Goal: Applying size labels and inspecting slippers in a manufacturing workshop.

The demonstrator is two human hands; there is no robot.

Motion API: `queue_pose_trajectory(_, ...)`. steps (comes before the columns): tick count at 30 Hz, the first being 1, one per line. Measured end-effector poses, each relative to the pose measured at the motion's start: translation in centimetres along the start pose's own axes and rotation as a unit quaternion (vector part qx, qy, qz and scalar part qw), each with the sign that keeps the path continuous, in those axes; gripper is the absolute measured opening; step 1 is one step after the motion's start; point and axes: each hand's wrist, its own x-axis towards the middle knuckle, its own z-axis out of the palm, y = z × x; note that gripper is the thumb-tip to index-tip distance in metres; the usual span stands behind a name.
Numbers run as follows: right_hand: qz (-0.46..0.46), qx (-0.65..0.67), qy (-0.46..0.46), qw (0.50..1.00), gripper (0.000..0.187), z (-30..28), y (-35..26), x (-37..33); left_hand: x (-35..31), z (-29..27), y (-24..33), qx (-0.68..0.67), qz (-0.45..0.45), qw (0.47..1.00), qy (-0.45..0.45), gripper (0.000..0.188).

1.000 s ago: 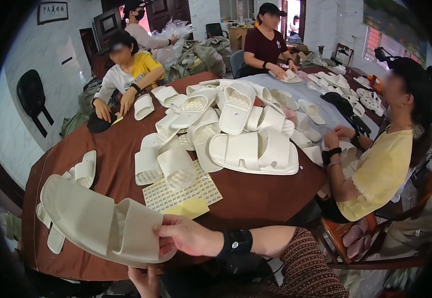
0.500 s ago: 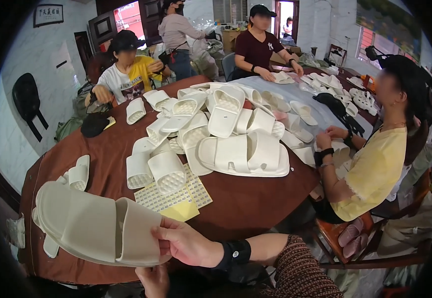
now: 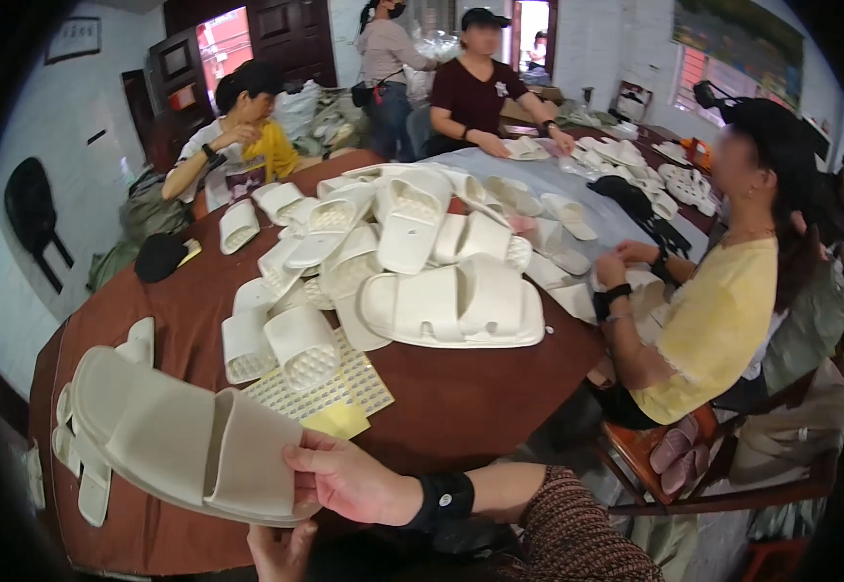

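Observation:
A large off-white slipper (image 3: 160, 427) is held tilted above the near left of the table. My right hand (image 3: 354, 475) grips it at the right end, thumb on the upper strap and fingers curled around the edge. Below that end my left hand (image 3: 281, 551) touches the slipper's underside; its fingers are partly hidden. Beside and behind the held slipper, more off-white slippers (image 3: 95, 490) lie on the brown tablecloth (image 3: 461, 407), partly covered by it.
A heap of off-white slippers (image 3: 451, 301) fills the table's middle, with sticker sheets (image 3: 368, 388) at its near side. A black cap (image 3: 162, 257) lies at the far left. A person in yellow (image 3: 722, 330) sits close on the right; other people are around the far side.
My view has shifted slightly, so the heap sits further left. The held slipper has tilted a little, its right end lower; both hands stay at it. The person at far left has raised a hand.

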Motion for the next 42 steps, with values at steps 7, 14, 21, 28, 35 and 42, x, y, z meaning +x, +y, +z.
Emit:
queue_pose_trajectory(7, -0.012, -0.009, 0.002, 1.000, 0.031, 1.0, -0.6, -0.3, -2.4, -2.8, -1.9, -0.003, -0.023, 0.997, 0.074, 0.052)
queue_pose_trajectory(14, -0.055, -0.020, -0.014, 0.998, 0.033, 0.3, -2.3, -0.3, -3.4, -4.4, -4.4, 0.091, -0.002, 0.987, 0.131, 0.028)
queue_pose_trajectory(21, -0.149, -0.042, -0.003, 0.988, 0.025, 0.0, -5.6, -1.7, -2.8, -4.4, -5.7, 0.170, 0.046, 0.965, 0.193, 0.019)
queue_pose_trajectory(28, -0.298, -0.112, 0.086, 0.944, 0.019, -0.9, -9.8, -4.0, -2.1, -4.2, -6.4, 0.163, 0.047, 0.957, 0.234, 0.018)
queue_pose_trajectory(35, -0.401, -0.169, 0.143, 0.889, 0.010, -0.7, -14.9, -4.4, -1.9, -3.9, -6.9, 0.102, 0.034, 0.954, 0.278, 0.016)
queue_pose_trajectory(42, -0.439, -0.247, 0.143, 0.852, 0.011, 0.1, -18.4, -3.4, -2.1, -4.1, -6.7, 0.087, 0.024, 0.957, 0.276, 0.015)
